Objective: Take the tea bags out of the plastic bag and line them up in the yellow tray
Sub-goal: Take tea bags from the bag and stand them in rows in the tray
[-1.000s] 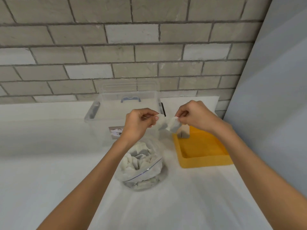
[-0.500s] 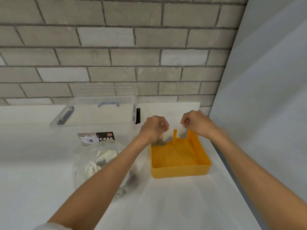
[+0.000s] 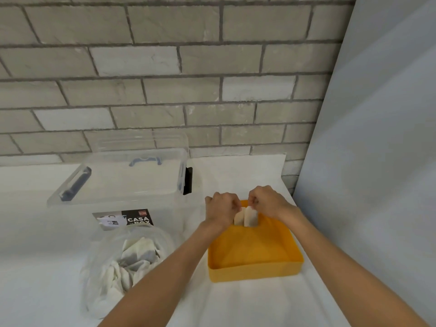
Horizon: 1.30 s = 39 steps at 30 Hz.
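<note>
In the head view, the left hand (image 3: 220, 208) pinches the first tea bag (image 3: 238, 218) by its top, and the right hand (image 3: 269, 202) pinches the second tea bag (image 3: 251, 217) in the same way. Both bags hang upright, close together, at the far end of the yellow tray (image 3: 254, 271). Whether they already touch its floor, I cannot tell. To do this well, lower them against the far wall, side by side, and release only once they stand. The plastic bag (image 3: 92, 274), left of the tray, holds many more.

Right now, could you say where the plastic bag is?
Head view, lower left: the plastic bag lies left of the yellow tray, in front of the clear box.
</note>
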Each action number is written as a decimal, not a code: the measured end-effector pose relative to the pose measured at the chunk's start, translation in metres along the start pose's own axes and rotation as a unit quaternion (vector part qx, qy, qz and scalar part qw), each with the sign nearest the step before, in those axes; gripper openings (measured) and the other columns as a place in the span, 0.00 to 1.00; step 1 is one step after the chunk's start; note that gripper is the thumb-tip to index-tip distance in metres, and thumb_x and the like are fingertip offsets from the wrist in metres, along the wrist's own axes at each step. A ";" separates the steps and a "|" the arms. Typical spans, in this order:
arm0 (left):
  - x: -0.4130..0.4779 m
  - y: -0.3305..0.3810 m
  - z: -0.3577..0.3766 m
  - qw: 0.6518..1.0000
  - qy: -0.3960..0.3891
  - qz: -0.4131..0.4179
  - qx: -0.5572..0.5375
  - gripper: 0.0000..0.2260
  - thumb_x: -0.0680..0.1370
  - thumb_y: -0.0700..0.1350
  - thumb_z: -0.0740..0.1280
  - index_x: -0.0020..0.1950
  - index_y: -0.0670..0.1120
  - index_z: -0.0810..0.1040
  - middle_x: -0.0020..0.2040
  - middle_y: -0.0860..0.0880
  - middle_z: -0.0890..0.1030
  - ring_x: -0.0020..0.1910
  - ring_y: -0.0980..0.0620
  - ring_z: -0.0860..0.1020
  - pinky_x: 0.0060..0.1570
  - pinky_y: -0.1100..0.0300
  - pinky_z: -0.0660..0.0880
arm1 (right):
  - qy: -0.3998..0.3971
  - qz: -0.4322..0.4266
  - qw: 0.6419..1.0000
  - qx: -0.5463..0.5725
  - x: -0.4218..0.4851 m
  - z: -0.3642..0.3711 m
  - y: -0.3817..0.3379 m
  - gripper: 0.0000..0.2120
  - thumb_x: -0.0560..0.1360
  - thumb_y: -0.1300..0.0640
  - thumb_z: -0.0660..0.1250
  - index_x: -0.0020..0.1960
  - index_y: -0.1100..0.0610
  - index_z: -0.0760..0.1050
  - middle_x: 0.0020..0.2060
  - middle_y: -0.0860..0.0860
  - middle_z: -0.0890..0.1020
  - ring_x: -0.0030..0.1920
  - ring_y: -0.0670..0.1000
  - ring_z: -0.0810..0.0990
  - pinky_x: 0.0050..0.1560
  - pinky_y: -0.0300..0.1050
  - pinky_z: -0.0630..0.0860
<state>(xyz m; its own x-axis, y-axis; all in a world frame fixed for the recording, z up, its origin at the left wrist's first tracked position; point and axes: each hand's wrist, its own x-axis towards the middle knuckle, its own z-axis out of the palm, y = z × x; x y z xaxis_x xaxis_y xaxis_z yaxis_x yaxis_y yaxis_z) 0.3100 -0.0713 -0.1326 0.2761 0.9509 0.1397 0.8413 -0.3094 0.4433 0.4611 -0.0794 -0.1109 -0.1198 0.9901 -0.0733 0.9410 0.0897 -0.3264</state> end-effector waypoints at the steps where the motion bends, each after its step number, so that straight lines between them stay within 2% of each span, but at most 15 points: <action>1: 0.001 -0.002 0.002 1.000 0.010 0.009 0.023 0.06 0.78 0.47 0.65 0.48 0.53 0.82 0.53 0.51 0.80 0.56 0.48 0.73 0.54 0.54 0.62 | 0.000 -0.001 1.000 -0.001 0.001 0.003 0.001 0.06 0.77 0.62 0.63 0.49 0.56 0.78 0.51 0.53 0.80 0.49 0.53 0.78 0.52 0.48 0.78; 4: 0.003 -0.009 0.010 0.997 0.031 0.021 0.063 0.07 0.78 0.50 0.65 0.51 0.53 0.82 0.61 0.51 0.72 0.61 0.49 0.67 0.58 0.55 0.61 | 0.011 0.000 1.000 -0.006 0.003 0.008 0.005 0.06 0.77 0.61 0.62 0.49 0.55 0.78 0.51 0.53 0.80 0.48 0.53 0.78 0.48 0.45 0.76; 7: 0.004 -0.012 0.014 0.999 0.029 0.018 0.043 0.07 0.78 0.48 0.66 0.52 0.52 0.82 0.65 0.50 0.70 0.64 0.49 0.67 0.61 0.54 0.61 | 0.041 0.000 0.999 -0.016 0.004 0.010 0.005 0.07 0.77 0.62 0.62 0.49 0.56 0.79 0.51 0.53 0.80 0.48 0.54 0.78 0.42 0.41 0.70; 9: 0.005 -0.012 0.013 0.999 0.025 0.015 0.022 0.07 0.78 0.47 0.66 0.53 0.50 0.82 0.65 0.49 0.70 0.63 0.50 0.70 0.61 0.54 0.62 | 0.062 0.000 0.998 -0.016 0.004 0.011 0.003 0.09 0.78 0.63 0.61 0.51 0.57 0.79 0.52 0.54 0.80 0.49 0.54 0.78 0.42 0.40 0.70; 13: 0.006 -0.011 0.014 0.999 0.032 0.015 0.003 0.07 0.77 0.46 0.67 0.54 0.49 0.81 0.65 0.49 0.70 0.60 0.50 0.73 0.61 0.54 0.65 | 0.089 0.007 0.996 -0.005 0.006 0.015 0.002 0.09 0.78 0.63 0.61 0.52 0.58 0.79 0.52 0.55 0.80 0.48 0.54 0.79 0.46 0.42 0.76; 21: 0.005 -0.012 0.015 0.999 0.045 0.025 0.000 0.07 0.77 0.45 0.67 0.54 0.47 0.80 0.66 0.48 0.69 0.60 0.49 0.73 0.62 0.55 0.65 | 0.109 0.018 0.993 -0.032 0.004 0.019 -0.002 0.07 0.79 0.63 0.59 0.53 0.60 0.75 0.51 0.57 0.79 0.47 0.55 0.78 0.40 0.39 0.69; 25: 0.006 -0.013 0.016 0.998 0.049 0.030 0.005 0.07 0.78 0.45 0.67 0.55 0.48 0.79 0.66 0.48 0.69 0.59 0.49 0.73 0.61 0.55 0.65 | 0.128 0.028 0.991 -0.032 0.002 0.019 -0.004 0.05 0.79 0.63 0.59 0.52 0.60 0.73 0.50 0.57 0.78 0.45 0.55 0.77 0.42 0.43 0.75; 30: 0.005 -0.015 0.013 0.998 0.049 0.045 0.020 0.10 0.79 0.48 0.65 0.59 0.50 0.79 0.67 0.49 0.69 0.64 0.50 0.71 0.65 0.53 0.62 | 0.132 0.027 0.990 -0.030 -0.001 0.012 -0.004 0.05 0.79 0.62 0.60 0.53 0.59 0.74 0.51 0.57 0.77 0.46 0.55 0.77 0.45 0.44 0.76; 33: 0.001 -0.014 0.004 0.996 0.061 0.057 -0.001 0.11 0.79 0.48 0.65 0.61 0.52 0.78 0.65 0.50 0.69 0.62 0.51 0.73 0.64 0.52 0.61 | 0.141 0.017 0.989 -0.028 -0.006 0.003 -0.006 0.06 0.79 0.60 0.60 0.53 0.59 0.75 0.51 0.56 0.77 0.46 0.55 0.77 0.43 0.43 0.74; 36: -0.006 -0.008 -0.015 0.994 0.063 0.075 -0.053 0.11 0.78 0.47 0.66 0.61 0.52 0.77 0.64 0.51 0.70 0.59 0.51 0.75 0.65 0.51 0.66 | 0.157 0.001 0.987 -0.018 -0.012 -0.011 -0.012 0.06 0.79 0.60 0.61 0.53 0.58 0.76 0.51 0.55 0.78 0.47 0.55 0.77 0.41 0.43 0.72; 39: -0.018 -0.001 -0.046 0.986 0.047 0.102 -0.122 0.12 0.78 0.45 0.67 0.61 0.52 0.77 0.62 0.51 0.72 0.55 0.52 0.77 0.58 0.52 0.74 | 0.175 -0.026 0.984 -0.002 -0.021 -0.026 -0.026 0.07 0.79 0.60 0.62 0.53 0.56 0.78 0.51 0.54 0.78 0.48 0.54 0.78 0.42 0.43 0.72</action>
<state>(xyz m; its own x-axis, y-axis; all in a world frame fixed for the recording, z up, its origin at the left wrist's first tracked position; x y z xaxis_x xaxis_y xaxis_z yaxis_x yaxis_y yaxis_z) 0.2826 -0.0881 -0.0945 0.3745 0.8687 0.3242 0.6323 -0.4951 0.5959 0.4477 -0.0998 -0.0767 -0.0518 0.9608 0.2724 0.9379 0.1404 -0.3171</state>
